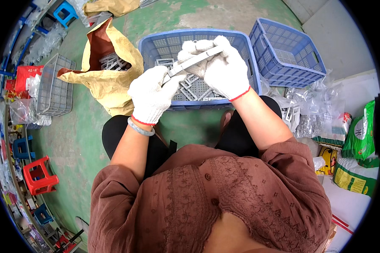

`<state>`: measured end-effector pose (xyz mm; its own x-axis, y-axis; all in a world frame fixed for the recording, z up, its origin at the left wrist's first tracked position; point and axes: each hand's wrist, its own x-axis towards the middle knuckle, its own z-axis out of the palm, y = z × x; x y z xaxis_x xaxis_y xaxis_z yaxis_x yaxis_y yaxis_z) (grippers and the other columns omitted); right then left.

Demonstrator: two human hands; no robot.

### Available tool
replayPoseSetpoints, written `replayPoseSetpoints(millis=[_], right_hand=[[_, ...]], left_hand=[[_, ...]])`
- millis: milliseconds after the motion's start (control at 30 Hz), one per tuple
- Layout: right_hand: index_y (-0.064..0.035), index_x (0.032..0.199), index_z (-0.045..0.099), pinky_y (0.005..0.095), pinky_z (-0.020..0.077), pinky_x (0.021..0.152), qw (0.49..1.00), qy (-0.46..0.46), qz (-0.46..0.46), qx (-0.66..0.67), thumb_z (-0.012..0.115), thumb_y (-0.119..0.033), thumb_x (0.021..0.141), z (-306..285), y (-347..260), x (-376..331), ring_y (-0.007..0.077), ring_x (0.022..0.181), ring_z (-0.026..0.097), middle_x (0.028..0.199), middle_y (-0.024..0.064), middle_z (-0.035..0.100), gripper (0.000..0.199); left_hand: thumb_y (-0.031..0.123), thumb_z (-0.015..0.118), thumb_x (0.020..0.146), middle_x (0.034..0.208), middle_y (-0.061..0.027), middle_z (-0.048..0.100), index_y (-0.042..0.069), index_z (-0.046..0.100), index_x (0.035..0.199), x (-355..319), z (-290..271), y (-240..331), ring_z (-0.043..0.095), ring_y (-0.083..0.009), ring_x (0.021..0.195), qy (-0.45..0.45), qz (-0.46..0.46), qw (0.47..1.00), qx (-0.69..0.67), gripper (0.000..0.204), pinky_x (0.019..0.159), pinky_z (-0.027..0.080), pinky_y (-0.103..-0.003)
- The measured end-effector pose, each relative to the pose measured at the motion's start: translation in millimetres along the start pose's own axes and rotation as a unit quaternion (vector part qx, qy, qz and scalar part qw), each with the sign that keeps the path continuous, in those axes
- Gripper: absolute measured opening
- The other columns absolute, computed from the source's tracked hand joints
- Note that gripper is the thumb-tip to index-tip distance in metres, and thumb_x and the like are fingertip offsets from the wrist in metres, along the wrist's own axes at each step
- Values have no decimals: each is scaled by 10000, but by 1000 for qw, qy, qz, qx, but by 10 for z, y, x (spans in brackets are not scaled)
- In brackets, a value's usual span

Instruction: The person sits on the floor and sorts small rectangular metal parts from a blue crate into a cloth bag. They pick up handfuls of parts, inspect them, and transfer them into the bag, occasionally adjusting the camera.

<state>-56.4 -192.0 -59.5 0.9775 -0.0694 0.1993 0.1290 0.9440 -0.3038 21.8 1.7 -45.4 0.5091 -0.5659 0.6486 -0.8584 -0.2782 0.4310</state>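
Note:
Between my two gloved hands I hold a long, narrow grey metal piece (194, 62), tilted up to the right. My left hand (151, 93), in a white knitted glove, pinches its lower left end. At the upper right end, the fingers of my right hand (227, 69) close round it, also in a white glove. Below my hands stands a blue plastic crate (236, 36), with several similar grey frame-like metal pieces (192, 88) lying in its bottom. To the left, an open yellow woven sack (114, 95) holds more grey metal pieces (113, 63).
Another blue crate (289, 76) stands at the far right, near clear plastic bags (308, 105). Green bags (361, 135) lie by the right wall. On the left are a grey mesh crate (55, 90), a red stool (41, 175), a blue stool (65, 13) and loaded shelves.

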Motion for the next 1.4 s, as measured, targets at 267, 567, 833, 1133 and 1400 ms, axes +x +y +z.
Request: replayPoseSetpoints(millis=[267, 567, 833, 1133, 1400], right_hand=[[69, 1131, 641, 605, 391, 1088, 999, -18, -15, -44, 496, -304, 992, 8, -2, -20, 471, 1194, 564, 1262, 276, 590, 424], [109, 1216, 577, 604, 371, 1103, 999, -21, -25, -28, 441, -256, 1016, -21, -7, -53, 470, 1232, 542, 1330, 284, 556, 439], [105, 1191, 583, 601, 365, 1118, 993, -32, -51, -98, 464, -240, 1007, 4, -6, -70, 473, 1273, 513, 1361, 289, 534, 409], [84, 1108, 632, 603, 379, 1113, 971, -55, -91, -213, 501, -187, 974, -19, -10, -78, 470, 1281, 507, 1347, 299, 539, 329], [81, 1133, 629, 612, 408, 1095, 996, 8, -23, -86, 514, -246, 991, 5, -18, -70, 464, 1282, 507, 1337, 290, 546, 375]], left_hand=[[251, 805, 779, 617, -97, 513, 60, 631, 739, 9, -58, 36, 526, -266, 535, 9, -16, 1000, -17, 262, 512, 437, -347], [208, 772, 774, 621, -97, 518, 62, 645, 747, 11, -59, 1, 539, -282, 543, 52, 22, 998, -26, 195, 505, 435, -357], [186, 728, 782, 626, -95, 531, 55, 652, 770, -10, -33, -41, 553, -268, 544, 50, -17, 998, -45, 152, 520, 456, -343], [189, 767, 778, 753, -95, 639, 34, 700, 896, -43, -47, -102, 625, -225, 641, 0, -58, 998, -2, 207, 622, 516, -309], [232, 829, 758, 691, -66, 586, 42, 681, 850, -56, -16, -115, 552, -177, 581, 10, -38, 999, 17, 257, 587, 494, -285]])
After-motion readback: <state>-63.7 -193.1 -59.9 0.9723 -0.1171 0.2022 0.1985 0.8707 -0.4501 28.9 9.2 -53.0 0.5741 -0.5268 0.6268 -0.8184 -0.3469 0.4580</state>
